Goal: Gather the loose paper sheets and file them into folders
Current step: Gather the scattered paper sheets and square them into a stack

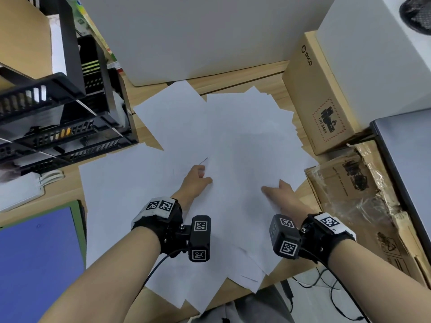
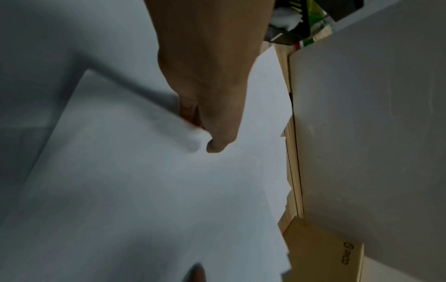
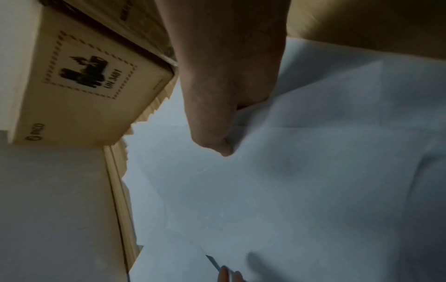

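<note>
Several loose white paper sheets (image 1: 233, 136) lie overlapping across the wooden desk (image 1: 233, 78). My left hand (image 1: 198, 178) is in the middle of the pile and pinches the edge of one sheet (image 2: 120, 152), thumb (image 2: 217, 145) on top and fingers beneath. My right hand (image 1: 277, 191) holds the right side of the pile; its thumb (image 3: 214, 141) presses on a sheet (image 3: 313, 171) and its fingers are hidden under the paper. A blue folder (image 1: 35, 252) lies at the lower left on a green one (image 1: 80, 220).
Black stacked file trays (image 1: 58, 117) stand at the left, with a white power strip (image 1: 21, 192) below them. A PICO cardboard box (image 1: 319, 101), a plastic-wrapped carton (image 1: 363, 206) and a closed laptop (image 1: 408, 148) crowd the right. A large white box (image 1: 198, 36) blocks the back.
</note>
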A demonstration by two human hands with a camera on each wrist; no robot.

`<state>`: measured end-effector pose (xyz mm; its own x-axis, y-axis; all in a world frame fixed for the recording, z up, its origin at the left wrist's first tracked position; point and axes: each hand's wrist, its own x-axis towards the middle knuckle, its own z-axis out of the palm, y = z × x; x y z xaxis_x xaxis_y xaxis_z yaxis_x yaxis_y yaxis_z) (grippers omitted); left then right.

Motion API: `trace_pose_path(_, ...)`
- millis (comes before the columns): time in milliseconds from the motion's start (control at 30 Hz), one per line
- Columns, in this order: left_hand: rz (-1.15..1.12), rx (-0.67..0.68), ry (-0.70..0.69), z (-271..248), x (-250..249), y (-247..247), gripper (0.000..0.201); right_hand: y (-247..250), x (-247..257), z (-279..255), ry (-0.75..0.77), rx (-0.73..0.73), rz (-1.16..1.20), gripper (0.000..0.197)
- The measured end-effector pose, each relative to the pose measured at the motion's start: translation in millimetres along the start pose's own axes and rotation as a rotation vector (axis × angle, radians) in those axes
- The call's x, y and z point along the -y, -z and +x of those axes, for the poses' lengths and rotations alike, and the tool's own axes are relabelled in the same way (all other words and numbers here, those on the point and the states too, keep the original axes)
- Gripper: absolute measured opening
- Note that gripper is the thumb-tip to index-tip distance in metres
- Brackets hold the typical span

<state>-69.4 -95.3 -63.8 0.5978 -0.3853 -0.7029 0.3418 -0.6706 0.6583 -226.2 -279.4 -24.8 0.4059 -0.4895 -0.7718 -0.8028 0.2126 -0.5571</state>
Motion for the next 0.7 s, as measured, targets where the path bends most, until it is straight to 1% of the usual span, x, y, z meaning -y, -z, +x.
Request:
trace_pose_path(100,-0.018,0.058,0.012,-3.8,0.0,-3.5,0.039,16.6,1.8,14.6,0.087,-0.092,-0.094,0.042)
trace_pose_path(167,-0.033,0.088,0.029,-7.1,0.9,-7.1,0.037,29.3,9.6,29.1,0.170,-0.099,-0.128,0.053)
trace_pose_path(233,-0.087,0.096,0.026,-14.0,-1.6,-7.7,0.044,34.7,33.9,28.6,0.229,-0.073,-0.126,0.050)
trace_pose_path(267,-0.119,0.093,0.014,-15.2,-2.7,-7.6,0.049,35.4,54.4,12.2,0.249,-0.050,-0.105,0.046)
trace_pose_path(300,-0.163,0.074,-0.009,-17.2,-5.4,-6.0,0.052,38.3,63.1,9.0,0.260,-0.024,-0.108,0.043)
trace_pose_path(333,-0.210,0.037,-0.038,-20.4,-9.2,-2.5,0.050,39.0,72.9,1.2,0.260,-0.006,-0.096,0.042)
trace_pose_path(367,-0.241,0.019,-0.066,-25.0,-14.4,2.5,0.042,38.9,81.2,-8.0,0.238,0.002,-0.067,0.040)
trace_pose_path(400,-0.276,0.027,-0.096,-30.1,-19.7,9.0,0.036,38.5,85.3,-11.9,0.216,0.014,-0.036,0.034)
trace_pose_path(433,-0.307,0.060,-0.111,-30.9,-20.7,15.4,0.044,37.2,87.0,-15.9,0.200,0.009,-0.008,0.022)
trace_pose_path(467,-0.326,0.126,-0.116,-31.4,-20.6,20.5,0.042,35.0,86.0,-20.2,0.190,0.002,-0.002,0.011)
trace_pose_path(500,-0.293,0.188,-0.110,-33.2,-20.6,25.5,0.042,32.6,81.7,-21.2,0.161,-0.010,-0.008,0.012)
trace_pose_path(567,-0.180,0.248,-0.113,-38.4,-20.2,32.4,0.037,28.1,67.6,-17.7,0.122,-0.002,-0.079,0.013)
trace_pose_path(633,-0.070,0.252,-0.130,-42.2,-18.7,34.6,0.031,22.0,54.1,-17.9,0.089,0.014,-0.126,0.012)
trace_pose_path(700,-0.031,0.212,-0.144,-43.8,-17.8,35.1,0.020,16.7,40.8,-12.3,0.028,0.030,-0.125,0.014)
